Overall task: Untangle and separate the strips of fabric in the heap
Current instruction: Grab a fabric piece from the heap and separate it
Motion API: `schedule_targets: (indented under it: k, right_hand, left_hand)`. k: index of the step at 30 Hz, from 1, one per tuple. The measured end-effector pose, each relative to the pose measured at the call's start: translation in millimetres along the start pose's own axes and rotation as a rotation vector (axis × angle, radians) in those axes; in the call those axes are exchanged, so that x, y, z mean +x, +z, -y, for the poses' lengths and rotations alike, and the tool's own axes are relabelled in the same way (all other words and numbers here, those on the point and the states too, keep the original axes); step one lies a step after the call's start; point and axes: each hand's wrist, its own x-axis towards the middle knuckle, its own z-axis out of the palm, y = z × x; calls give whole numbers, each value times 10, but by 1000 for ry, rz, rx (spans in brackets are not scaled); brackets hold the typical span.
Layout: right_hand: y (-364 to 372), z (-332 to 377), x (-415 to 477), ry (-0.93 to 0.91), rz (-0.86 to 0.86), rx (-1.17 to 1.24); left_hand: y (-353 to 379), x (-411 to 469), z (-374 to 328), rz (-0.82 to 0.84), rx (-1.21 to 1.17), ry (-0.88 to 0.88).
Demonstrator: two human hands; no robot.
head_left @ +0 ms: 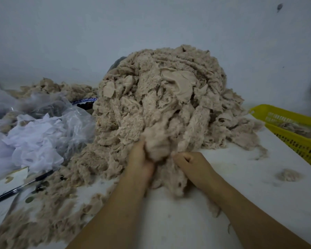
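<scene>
Nearest the camera, two bare forearms reach over the white table [241, 203] toward the foot of the heap [169, 97] of beige, frayed fabric strips. Between the wrists, a bunch of strips [158, 148] comes out of the heap's near edge and trails back over the table between the arms. The left hand [140, 159] grips this bunch from its left side, fingers curled round it and mostly buried in the fabric. The right hand [190, 163] sits just right of the bunch, its fingers curled tight and its thumb and forefinger pinching the cloth at the bunch's lower right edge.

Left of the heap's foot, loose beige scraps [52, 212] spread over the table toward the near left corner. A black pen [22, 187] lies at their edge. Right of the heap, well apart from it, a small tuft [288, 175] of fluff rests on the bare table.

Further back, on the heap's left, thin white fabric [31, 148] lies crumpled beside a clear plastic bag [75, 123], which touches the heap. On the heap's right stands a yellow slotted basket [294, 141] with some beige fabric inside.

Behind the bag, a smaller beige pile [57, 87] lies left of the heap. The heap itself rises against a pale wall [151, 24].
</scene>
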Motion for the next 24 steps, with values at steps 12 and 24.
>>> schedule_targets:
  k: [12, 24]
  right_hand:
    - [-146, -19, 163, 314, -318, 167]
    - [-214, 59, 177, 373, -285, 572]
  left_hand:
    - [117, -346, 42, 382, 1051, 317]
    - [17, -420, 104, 899, 1064, -245]
